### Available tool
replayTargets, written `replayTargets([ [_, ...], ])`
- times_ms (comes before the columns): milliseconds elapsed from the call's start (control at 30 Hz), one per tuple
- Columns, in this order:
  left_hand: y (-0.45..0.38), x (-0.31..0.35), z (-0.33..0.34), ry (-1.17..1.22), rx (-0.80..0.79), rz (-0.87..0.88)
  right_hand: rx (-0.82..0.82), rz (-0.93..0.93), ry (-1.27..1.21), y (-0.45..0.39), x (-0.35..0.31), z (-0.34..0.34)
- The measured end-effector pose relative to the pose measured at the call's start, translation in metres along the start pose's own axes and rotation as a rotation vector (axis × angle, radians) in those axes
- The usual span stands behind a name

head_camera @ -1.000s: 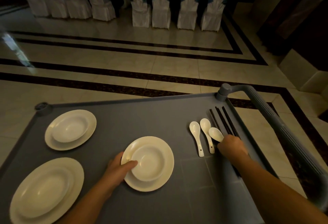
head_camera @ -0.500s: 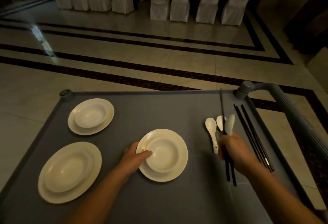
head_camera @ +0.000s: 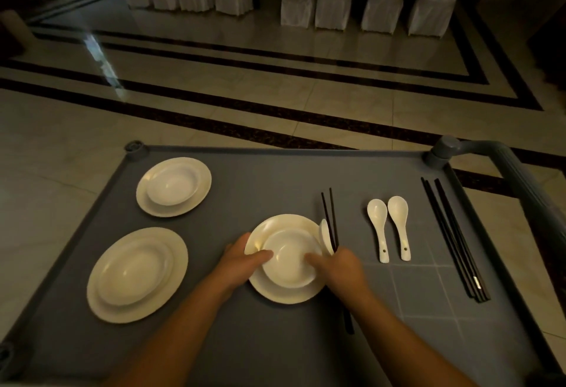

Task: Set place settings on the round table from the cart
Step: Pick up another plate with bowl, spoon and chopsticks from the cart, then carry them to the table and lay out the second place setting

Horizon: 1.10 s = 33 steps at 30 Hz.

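Both hands close on the nearest place setting from either side. Left hand (head_camera: 245, 259) grips the dinner plate (head_camera: 284, 293) at its nine o'clock rim, thumb laid over the rim of the bowl (head_camera: 289, 259) that sits on it. Right hand (head_camera: 338, 265) curls around a pair of black chopsticks (head_camera: 329, 218) and a white soup spoon (head_camera: 325, 236), its thumb resting on the bowl's three o'clock rim. Most of that spoon is hidden; only its bowl end shows, on edge beside the plate. Low light blurs how the fingers lie under the plate.

On the grey cart (head_camera: 275, 178), two more plate-and-bowl sets stand at ten o'clock (head_camera: 173, 187) and eight o'clock (head_camera: 137, 275) of the held one. Two spoons (head_camera: 389, 227) lie at three o'clock, with loose chopsticks (head_camera: 453, 239) beyond, along the cart's right rim.
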State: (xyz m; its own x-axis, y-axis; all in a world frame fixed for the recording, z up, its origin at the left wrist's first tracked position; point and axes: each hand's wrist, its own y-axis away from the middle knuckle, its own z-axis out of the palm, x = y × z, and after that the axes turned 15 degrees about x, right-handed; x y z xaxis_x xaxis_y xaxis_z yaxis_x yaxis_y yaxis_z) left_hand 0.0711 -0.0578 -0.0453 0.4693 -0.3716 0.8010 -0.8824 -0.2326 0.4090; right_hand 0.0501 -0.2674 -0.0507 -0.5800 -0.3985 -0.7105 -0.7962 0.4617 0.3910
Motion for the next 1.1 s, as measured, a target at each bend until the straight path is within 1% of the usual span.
replayTargets([
  [33,0.002,0.002,0.001,0.038,-0.004,-0.012,-0.017,0.003,-0.002,-0.002,0.0,-0.002],
  [100,0.008,0.005,0.004,0.149,0.012,-0.044,-0.071,0.027,-0.104,-0.002,0.0,-0.006],
  [167,0.016,0.006,0.01,0.262,0.072,-0.056,-0.127,0.049,-0.209,0.002,-0.002,-0.012],
  [267,0.027,0.004,0.014,0.376,0.16,-0.064,-0.179,0.032,-0.263,0.009,-0.007,-0.02],
  [400,0.04,0.007,0.005,0.455,0.212,-0.087,-0.216,-0.024,-0.297,0.017,-0.02,-0.025],
  [500,0.05,0.012,-0.011,0.461,0.275,-0.09,-0.239,-0.08,-0.244,0.027,-0.041,-0.027],
  [567,0.057,0.013,-0.025,0.482,0.342,-0.081,-0.261,-0.148,-0.196,0.035,-0.059,-0.025],
  [733,0.092,0.008,-0.086,0.568,0.563,-0.033,-0.355,-0.328,-0.161,0.077,-0.113,0.002],
  [800,0.113,0.002,-0.119,0.634,0.628,0.013,-0.436,-0.375,-0.147,0.103,-0.131,0.019],
  [867,0.139,-0.008,-0.154,0.683,0.728,0.048,-0.517,-0.42,-0.135,0.136,-0.147,0.039],
  [1033,0.221,-0.061,-0.231,0.793,0.97,0.032,-0.689,-0.516,-0.122,0.241,-0.163,0.092],
  [1100,0.254,-0.089,-0.257,0.832,1.051,0.026,-0.748,-0.565,-0.076,0.287,-0.163,0.111],
])
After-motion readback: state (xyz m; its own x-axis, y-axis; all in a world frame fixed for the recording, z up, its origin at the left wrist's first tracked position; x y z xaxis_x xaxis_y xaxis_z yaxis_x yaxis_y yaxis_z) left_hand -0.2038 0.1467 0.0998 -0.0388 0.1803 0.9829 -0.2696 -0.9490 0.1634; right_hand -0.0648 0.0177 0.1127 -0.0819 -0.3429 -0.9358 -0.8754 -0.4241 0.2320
